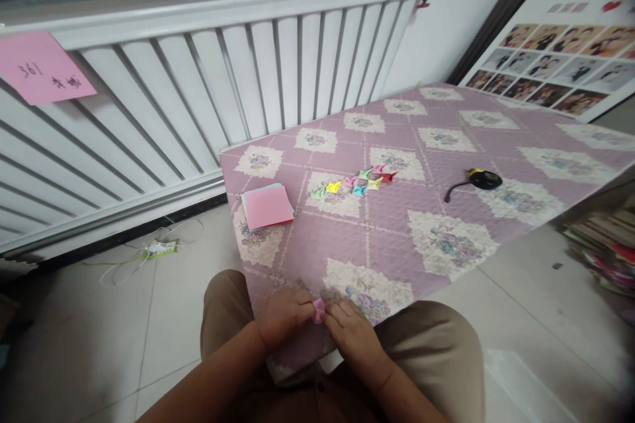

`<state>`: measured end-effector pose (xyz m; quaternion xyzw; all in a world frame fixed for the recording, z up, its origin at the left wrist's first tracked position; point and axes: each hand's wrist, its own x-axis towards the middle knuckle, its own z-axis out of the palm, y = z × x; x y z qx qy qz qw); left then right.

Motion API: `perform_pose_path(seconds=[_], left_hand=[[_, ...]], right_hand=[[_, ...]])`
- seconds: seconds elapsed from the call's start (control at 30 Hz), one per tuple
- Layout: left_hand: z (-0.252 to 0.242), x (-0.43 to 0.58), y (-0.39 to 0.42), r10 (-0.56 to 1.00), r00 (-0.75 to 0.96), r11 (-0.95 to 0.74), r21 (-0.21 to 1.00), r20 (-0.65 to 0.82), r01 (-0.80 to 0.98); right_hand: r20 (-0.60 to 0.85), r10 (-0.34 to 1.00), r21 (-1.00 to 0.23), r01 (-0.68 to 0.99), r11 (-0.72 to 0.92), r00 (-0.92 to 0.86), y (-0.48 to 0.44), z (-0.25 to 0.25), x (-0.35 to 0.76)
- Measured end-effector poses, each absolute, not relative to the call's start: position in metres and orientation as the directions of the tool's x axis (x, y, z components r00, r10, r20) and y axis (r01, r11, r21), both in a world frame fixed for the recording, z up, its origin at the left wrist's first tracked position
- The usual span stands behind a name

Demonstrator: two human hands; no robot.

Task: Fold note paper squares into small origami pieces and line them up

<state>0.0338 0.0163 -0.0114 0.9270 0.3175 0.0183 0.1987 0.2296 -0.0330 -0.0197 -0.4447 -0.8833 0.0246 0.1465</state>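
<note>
A small folded piece of pink paper (pixel 318 310) is pinched between my two hands at the near edge of the table. My left hand (pixel 285 316) grips its left side with the fingertips, and my right hand (pixel 352 330) holds its right side. Further back lies a loose group of several small folded paper shapes, among them a yellow one (pixel 333 187), a blue one (pixel 360 191) and a red one (pixel 389 177). Left of that group sits a stack of coloured paper squares (pixel 269 207) with a pink sheet on top.
A floral cloth covers the table (pixel 322 248). On its right lies a black and yellow object (pixel 483 179) with a strap. A radiator (pixel 278 73) runs behind, and a photo board (pixel 555 66) leans at the back right. A power strip (pixel 161 249) rests on the floor.
</note>
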Motion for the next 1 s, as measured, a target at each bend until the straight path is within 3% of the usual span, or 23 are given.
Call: perform_pose_path(seconds=[0.53, 1.0], left_hand=[[-0.024, 0.032, 0.012, 0.557, 0.825, -0.818, 0.237, 0.098, 0.524], [-0.031, 0.033, 0.009, 0.617, 0.783, -0.778, 0.213, 0.081, 0.591]], right_hand=[[0.406, 0.772, -0.193, 0.781, 0.595, -0.488, -0.035, -0.043, 0.232], [0.423, 0.738, -0.174, 0.752, 0.635, -0.525, -0.034, -0.038, 0.235]])
